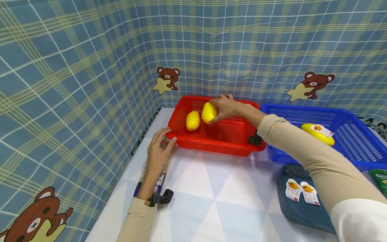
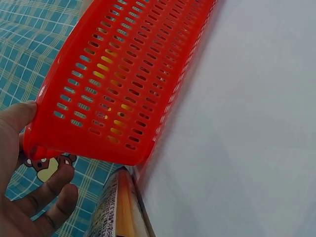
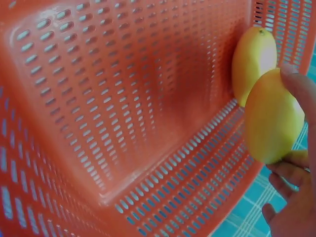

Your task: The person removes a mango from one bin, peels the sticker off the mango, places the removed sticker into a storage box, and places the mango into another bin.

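Observation:
My right hand (image 1: 226, 107) holds a yellow mango (image 1: 208, 113) between thumb and fingers, over the left part of a red plastic basket (image 1: 193, 144). Beside it a second yellow mango (image 1: 192, 121) lies inside that basket. The right wrist view shows the held mango (image 3: 274, 116) close to the lying mango (image 3: 254, 61), overlapping it a little. My left hand (image 1: 158, 148) grips the basket's near left corner. From the left wrist, the thumb of my left hand (image 2: 19, 148) is on the basket rim (image 2: 42, 94), with a finger behind it.
A blue basket (image 1: 347, 117) with a labelled yellow mango (image 1: 317, 133) stands to the right. Nearer me is a dark blue-grey container (image 1: 302, 215) bearing two mango-picture stickers (image 1: 302, 191). A printed package (image 2: 121, 207) lies under my left hand. Checked cloth (image 1: 226, 50) hangs behind.

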The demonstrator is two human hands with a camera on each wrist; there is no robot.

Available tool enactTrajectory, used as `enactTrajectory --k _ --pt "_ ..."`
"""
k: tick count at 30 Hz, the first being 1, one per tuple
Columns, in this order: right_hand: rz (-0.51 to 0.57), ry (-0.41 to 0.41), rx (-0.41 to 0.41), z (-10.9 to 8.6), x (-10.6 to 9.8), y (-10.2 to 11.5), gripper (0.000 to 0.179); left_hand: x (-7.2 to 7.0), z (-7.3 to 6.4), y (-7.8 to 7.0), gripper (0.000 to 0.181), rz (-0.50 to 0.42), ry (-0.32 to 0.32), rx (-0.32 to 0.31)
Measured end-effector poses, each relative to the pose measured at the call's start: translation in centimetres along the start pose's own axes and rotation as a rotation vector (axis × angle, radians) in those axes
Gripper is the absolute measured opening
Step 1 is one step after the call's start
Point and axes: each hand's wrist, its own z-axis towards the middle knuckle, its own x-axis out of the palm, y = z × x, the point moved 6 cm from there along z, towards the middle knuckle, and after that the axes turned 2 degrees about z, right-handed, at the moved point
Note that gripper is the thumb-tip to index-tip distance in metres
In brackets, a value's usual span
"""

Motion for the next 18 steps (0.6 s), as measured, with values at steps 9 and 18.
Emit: enactTrajectory --k 9,18 --pt "0.001 0.027 -0.009 2.1 0.8 0.4 0.094 -0.5 0.2 0.0 0.042 -0.001 -0.015 0.028" --pt "0.013 0.161 0.040 2.7 4.0 -0.1 0.100 -0.4 0.1 0.2 0.043 0.008 0.003 0.012"
